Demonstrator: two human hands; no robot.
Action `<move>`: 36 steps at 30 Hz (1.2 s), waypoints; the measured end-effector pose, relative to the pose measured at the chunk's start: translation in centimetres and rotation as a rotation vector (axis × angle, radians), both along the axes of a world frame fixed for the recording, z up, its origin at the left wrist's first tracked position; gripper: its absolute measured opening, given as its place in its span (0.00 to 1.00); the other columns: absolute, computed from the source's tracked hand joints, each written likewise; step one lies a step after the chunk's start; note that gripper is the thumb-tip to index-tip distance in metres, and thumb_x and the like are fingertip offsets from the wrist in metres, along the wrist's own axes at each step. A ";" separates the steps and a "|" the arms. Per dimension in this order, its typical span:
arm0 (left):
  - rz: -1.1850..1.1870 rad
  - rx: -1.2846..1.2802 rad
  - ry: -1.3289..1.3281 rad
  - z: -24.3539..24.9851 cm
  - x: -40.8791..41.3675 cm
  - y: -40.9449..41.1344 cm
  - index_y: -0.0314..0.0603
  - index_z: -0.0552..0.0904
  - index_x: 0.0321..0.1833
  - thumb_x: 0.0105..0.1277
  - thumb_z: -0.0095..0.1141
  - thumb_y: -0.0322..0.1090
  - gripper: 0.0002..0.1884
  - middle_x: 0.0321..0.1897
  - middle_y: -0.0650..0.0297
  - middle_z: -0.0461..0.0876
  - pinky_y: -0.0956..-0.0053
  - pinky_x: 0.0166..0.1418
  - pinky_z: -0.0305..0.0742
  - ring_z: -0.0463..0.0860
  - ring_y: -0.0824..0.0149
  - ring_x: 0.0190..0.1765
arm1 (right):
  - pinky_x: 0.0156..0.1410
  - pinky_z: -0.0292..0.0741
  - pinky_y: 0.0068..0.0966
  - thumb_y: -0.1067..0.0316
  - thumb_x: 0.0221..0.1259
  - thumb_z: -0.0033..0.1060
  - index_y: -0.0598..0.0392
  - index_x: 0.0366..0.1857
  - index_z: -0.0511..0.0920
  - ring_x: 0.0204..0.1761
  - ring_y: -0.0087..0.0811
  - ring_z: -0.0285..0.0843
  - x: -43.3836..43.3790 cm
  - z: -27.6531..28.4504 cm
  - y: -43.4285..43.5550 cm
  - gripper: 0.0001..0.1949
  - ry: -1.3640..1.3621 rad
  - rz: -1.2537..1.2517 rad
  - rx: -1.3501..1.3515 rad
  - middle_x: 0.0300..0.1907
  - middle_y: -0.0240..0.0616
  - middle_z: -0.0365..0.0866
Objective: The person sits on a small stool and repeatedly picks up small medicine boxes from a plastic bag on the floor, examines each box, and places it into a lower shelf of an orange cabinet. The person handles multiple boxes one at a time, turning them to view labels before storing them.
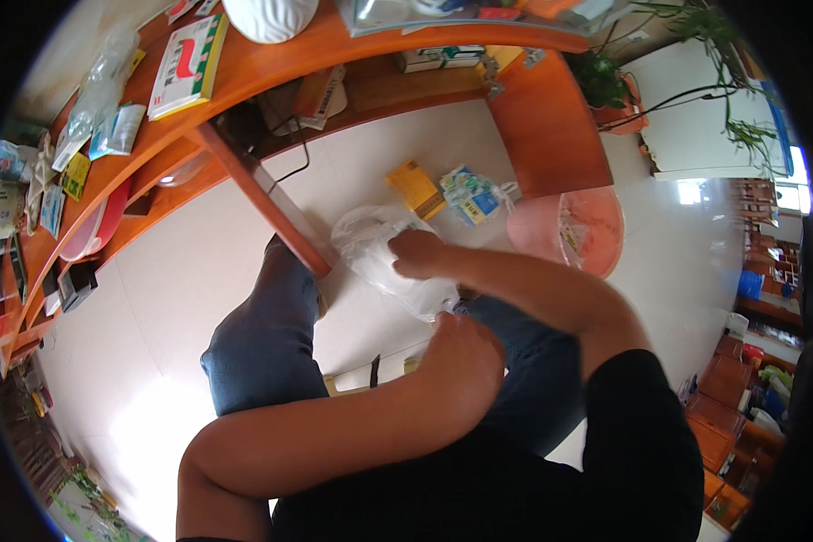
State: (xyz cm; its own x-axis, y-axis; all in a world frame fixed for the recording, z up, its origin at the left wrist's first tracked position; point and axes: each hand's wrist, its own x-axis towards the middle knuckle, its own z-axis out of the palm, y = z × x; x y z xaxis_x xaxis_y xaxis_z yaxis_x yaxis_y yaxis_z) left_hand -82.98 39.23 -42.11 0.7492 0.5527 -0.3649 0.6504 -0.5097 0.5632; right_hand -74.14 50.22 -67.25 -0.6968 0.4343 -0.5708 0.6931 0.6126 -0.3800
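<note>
A translucent white plastic bag point(379, 254) hangs or rests between my legs, over the pale tiled floor. My right hand point(417, 254) is closed at the bag's upper right part; whether it grips the film or something inside is hidden. My left hand point(457, 339), on the arm that crosses my body, pinches the bag's lower corner between its fingertips. Beyond the bag lie a yellow-orange box point(414, 189) and a clear plastic bag with blue, yellow and green packs point(471, 195) on the floor.
A pink plastic bin point(596, 230) holding some waste stands right of the packs, beside an open wooden cabinet door point(549, 129). The curved desk top point(257, 61) carries boxes and a white ribbed object point(271, 15). A wooden desk panel point(264, 203) reaches down near my left knee. A potted plant point(599, 85) stands behind the door.
</note>
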 end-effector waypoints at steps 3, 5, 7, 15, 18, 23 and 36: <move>0.083 0.271 -0.042 -1.5 0.6 0.0 0.30 0.82 0.48 0.56 0.67 0.37 0.20 0.41 0.51 0.82 0.62 0.48 0.74 0.81 0.57 0.48 | 0.43 0.83 0.42 0.69 0.54 0.61 0.58 0.34 0.88 0.42 0.49 0.88 -1.0 -8.9 -1.5 0.08 -0.212 0.049 0.376 0.38 0.50 0.88; 0.092 0.233 0.053 -1.7 0.3 0.9 0.30 0.81 0.51 0.58 0.68 0.41 0.23 0.41 0.53 0.83 0.62 0.50 0.74 0.81 0.57 0.49 | 0.41 0.83 0.41 0.70 0.55 0.62 0.57 0.32 0.88 0.40 0.47 0.88 -1.9 -12.3 -1.3 0.07 -0.339 -0.279 0.311 0.36 0.49 0.88; 0.110 0.226 0.126 -1.7 0.3 1.3 0.30 0.81 0.52 0.58 0.68 0.42 0.24 0.41 0.54 0.83 0.61 0.52 0.75 0.81 0.57 0.50 | 0.40 0.84 0.42 0.69 0.53 0.65 0.57 0.32 0.88 0.40 0.46 0.89 -1.3 -14.6 -1.6 0.06 -0.321 -0.428 0.294 0.37 0.48 0.89; 0.363 0.141 0.121 -1.2 -3.8 5.5 0.37 0.82 0.49 0.61 0.67 0.45 0.20 0.46 0.51 0.85 0.57 0.53 0.80 0.85 0.50 0.52 | 0.42 0.86 0.36 0.73 0.53 0.65 0.63 0.45 0.82 0.39 0.38 0.90 4.0 -3.9 1.1 0.14 -0.033 -0.347 -0.183 0.41 0.48 0.88; 0.476 0.164 0.150 -0.5 -5.0 7.2 0.37 0.80 0.51 0.63 0.66 0.45 0.21 0.47 0.51 0.84 0.56 0.55 0.80 0.85 0.50 0.53 | 0.43 0.86 0.33 0.74 0.55 0.63 0.65 0.48 0.79 0.39 0.36 0.90 4.7 2.3 4.2 0.15 -0.005 -0.329 -0.453 0.41 0.49 0.87; 0.570 0.139 -0.083 0.1 -7.8 7.7 0.34 0.75 0.65 0.66 0.63 0.47 0.30 0.54 0.48 0.82 0.60 0.61 0.76 0.82 0.49 0.57 | 0.45 0.85 0.28 0.75 0.57 0.60 0.65 0.53 0.74 0.39 0.33 0.89 6.1 18.3 4.7 0.18 0.353 -0.576 -0.692 0.39 0.48 0.86; 0.776 -0.463 -0.804 0.2 -6.0 8.8 0.33 0.81 0.56 0.75 0.58 0.45 0.20 0.44 0.56 0.87 0.71 0.52 0.76 0.83 0.67 0.44 | 0.41 0.79 0.20 0.67 0.61 0.65 0.60 0.58 0.77 0.35 0.22 0.82 7.7 28.8 0.9 0.21 0.878 -0.881 -0.439 0.41 0.36 0.85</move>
State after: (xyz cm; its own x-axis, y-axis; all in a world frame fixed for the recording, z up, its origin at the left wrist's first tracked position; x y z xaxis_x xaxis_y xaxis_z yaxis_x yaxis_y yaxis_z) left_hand -88.98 48.06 -41.89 0.3803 0.8960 -0.2294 0.0734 0.2180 0.9732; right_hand -66.47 51.13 -38.41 -0.4857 0.8261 -0.2856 0.2166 -0.2028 -0.9550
